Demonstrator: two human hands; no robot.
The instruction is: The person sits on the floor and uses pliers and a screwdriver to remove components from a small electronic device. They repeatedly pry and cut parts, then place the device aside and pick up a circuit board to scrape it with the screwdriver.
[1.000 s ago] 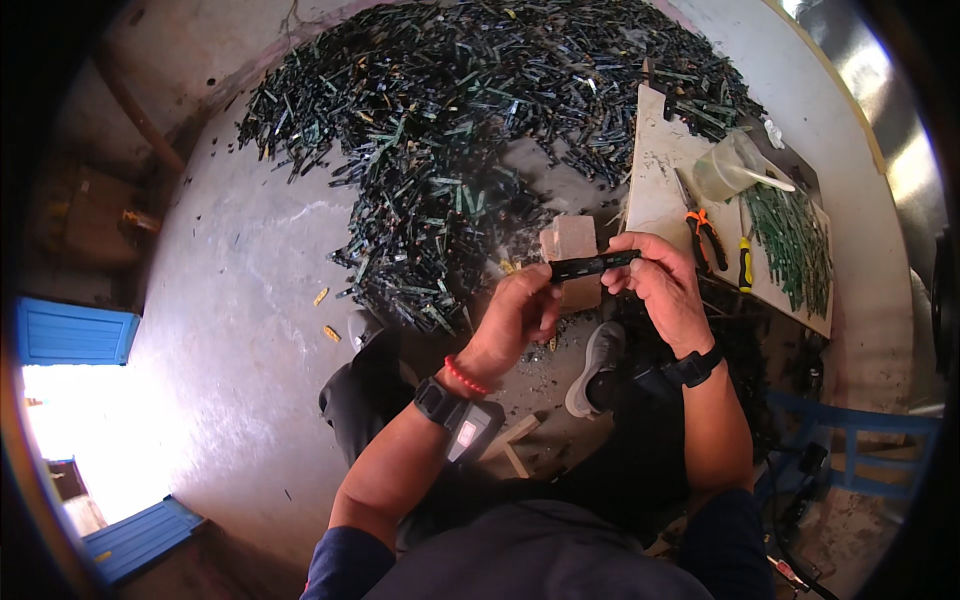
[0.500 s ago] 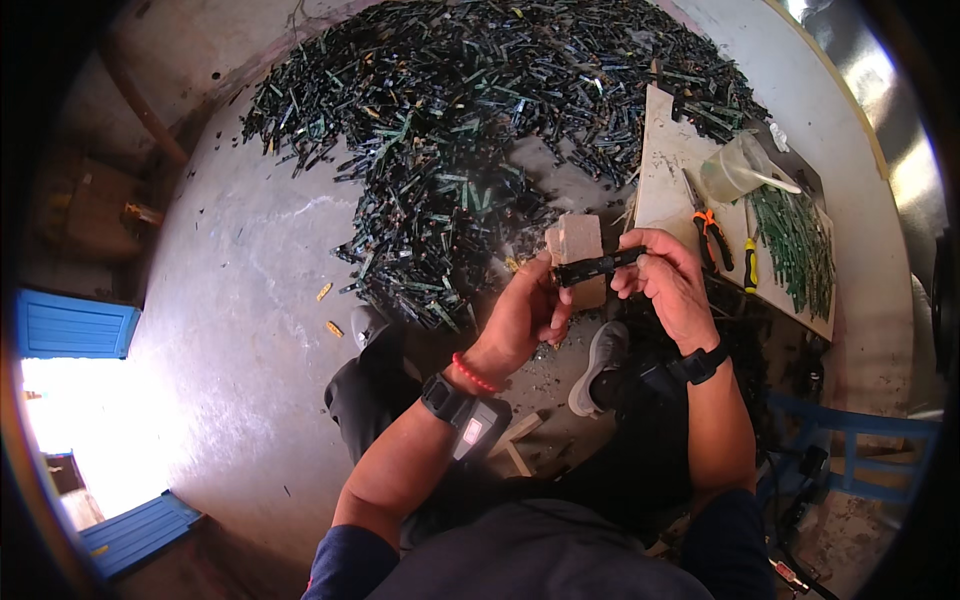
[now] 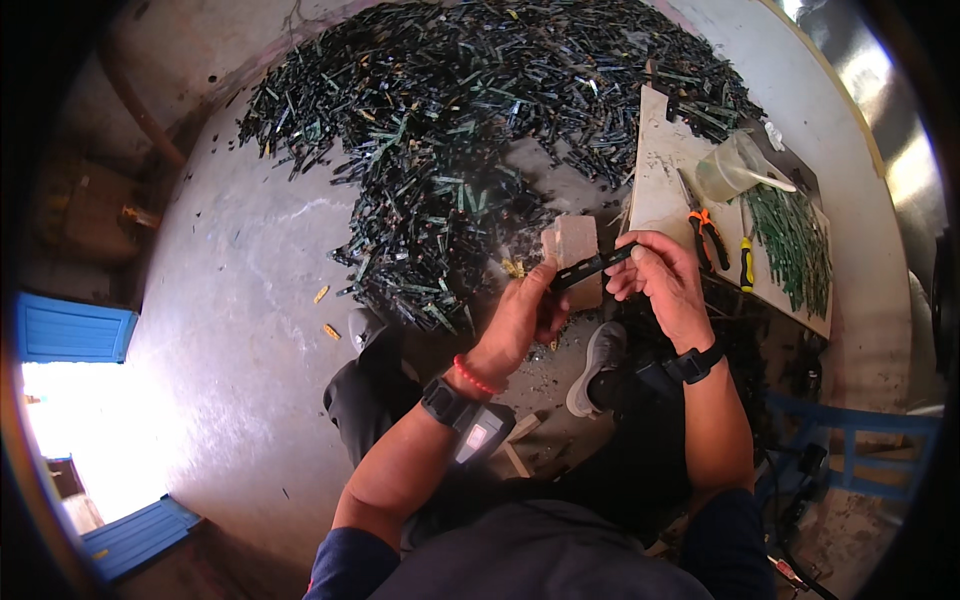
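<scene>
A narrow black strip with small slots along it [image 3: 592,267] is stretched between my two hands, its right end tilted slightly up. My left hand [image 3: 512,325] pinches the left end between thumb and fingers. At the other end, the fingertips of my right hand [image 3: 665,290] close on the strip. Just behind and below it stands a pinkish brick-like block [image 3: 574,236]. Beyond the hands spreads a large heap of dark strips [image 3: 450,120] on the floor.
On the right, a pale board [image 3: 655,170] carries orange-and-black pliers [image 3: 706,235], a yellow-and-black screwdriver [image 3: 747,265], a clear plastic jug [image 3: 727,168] and a bundle of green strips [image 3: 790,240]. Two yellowish pieces, one a scrap [image 3: 332,331], lie on the floor at left.
The black strip has turned in my hands and now shows a narrower, slotted side. Both hands keep hold of its ends, nearly in place.
</scene>
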